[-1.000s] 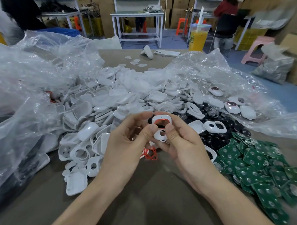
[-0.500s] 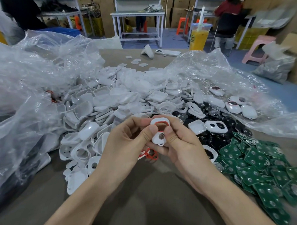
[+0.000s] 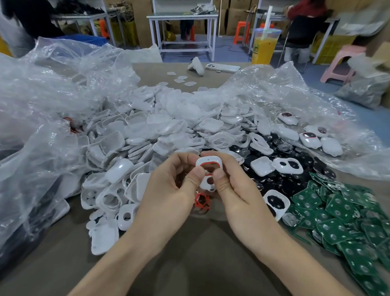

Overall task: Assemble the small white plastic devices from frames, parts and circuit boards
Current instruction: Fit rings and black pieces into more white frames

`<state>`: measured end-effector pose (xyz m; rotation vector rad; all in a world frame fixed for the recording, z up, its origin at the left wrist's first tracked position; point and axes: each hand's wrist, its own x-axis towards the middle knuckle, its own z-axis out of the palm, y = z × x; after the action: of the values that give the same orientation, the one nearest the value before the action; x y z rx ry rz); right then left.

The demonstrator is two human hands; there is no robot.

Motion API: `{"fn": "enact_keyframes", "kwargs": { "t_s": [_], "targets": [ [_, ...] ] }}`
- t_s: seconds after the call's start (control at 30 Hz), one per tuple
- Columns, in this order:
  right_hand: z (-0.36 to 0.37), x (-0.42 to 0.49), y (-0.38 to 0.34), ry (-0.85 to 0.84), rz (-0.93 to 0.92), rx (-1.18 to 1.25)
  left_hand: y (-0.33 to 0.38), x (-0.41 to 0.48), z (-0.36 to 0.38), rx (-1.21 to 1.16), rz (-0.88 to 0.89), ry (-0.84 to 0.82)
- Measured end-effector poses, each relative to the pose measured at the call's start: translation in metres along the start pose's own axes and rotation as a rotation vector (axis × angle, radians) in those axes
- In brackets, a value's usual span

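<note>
hands: left hand [image 3: 170, 189] and right hand [image 3: 234, 194] both pinch frame [image 3: 208, 160] | frame: held above table [image 3: 184, 270] | done: few devices [image 3: 308, 139] far right of frame | left: shells [image 3: 134, 134] left of frame, boards [image 3: 342, 221] right of it; likely mostly undone

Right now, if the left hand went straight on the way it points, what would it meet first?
Probably the right hand: the left hand points up and right, and both pinch the same white frame between them. Depth is hard to judge.
</note>
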<state>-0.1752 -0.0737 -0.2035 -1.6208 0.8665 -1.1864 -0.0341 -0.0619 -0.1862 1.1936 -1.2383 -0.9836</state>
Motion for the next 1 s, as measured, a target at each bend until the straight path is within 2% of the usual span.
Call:
{"fn": "enact_keyframes", "kwargs": {
  "t_s": [0.1,0.37,0.57,0.77,1.0],
  "targets": [
    [-0.002,0.001,-0.001,0.008,-0.001,-0.037,0.001,-0.001,0.002,0.002,0.01,0.007],
    [-0.005,0.002,-0.003,0.059,-0.02,0.053,0.008,-0.001,-0.002,-0.059,0.058,-0.078],
    [-0.004,0.002,-0.007,0.02,-0.016,0.175,0.011,-0.002,-0.001,-0.021,0.144,-0.034],
    [-0.004,0.004,-0.008,0.073,0.001,0.247,0.011,-0.003,0.0,-0.061,0.131,-0.035],
    [-0.004,0.006,-0.008,0.032,0.024,0.289,0.011,-0.004,0.0,-0.111,0.056,-0.044]
  ]
}}
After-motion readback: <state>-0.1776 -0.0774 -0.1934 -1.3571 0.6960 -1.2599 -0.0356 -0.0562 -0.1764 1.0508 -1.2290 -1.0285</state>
